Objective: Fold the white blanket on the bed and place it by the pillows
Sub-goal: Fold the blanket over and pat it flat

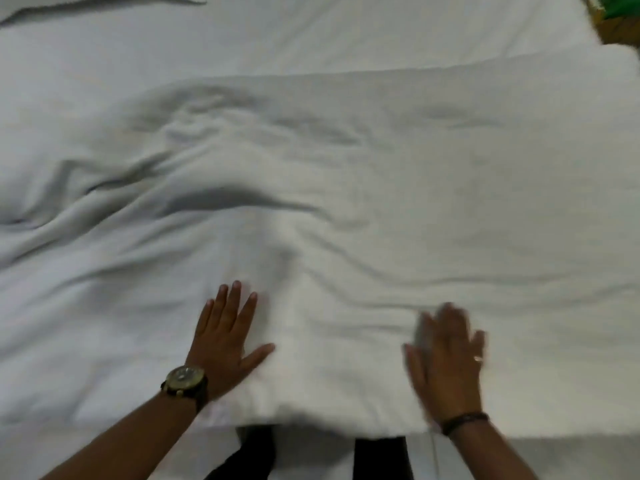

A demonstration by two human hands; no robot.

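While the white blanket lies spread across the bed, both hands rest flat on its near edge, and the step in hand looks to be smoothing the layer before the next fold. The left hand, with a watch on its wrist, presses palm down with its fingers straight and spread, holding nothing. The right hand, wearing a ring and a dark wristband, is blurred, yet its fingers also look extended and flat on the cloth, grasping nothing.

To do this well, I judge the palms should sweep outward from the middle toward the far edge and the left side, where the deepest wrinkles and a raised ridge sit, so that trapped air and bunched cloth leave before the fold is made. One hand pinning the near edge while the other strokes would keep the layer from sliding on the sheet. The edges should be squared before lifting, or the fold will come out crooked.

The blanket's long axis runs left to right across the view, with its far edge a straight line parallel to the near one; its right end shows near the bed's corner, and its left end runs out of view. No pillows can be clearly made out.
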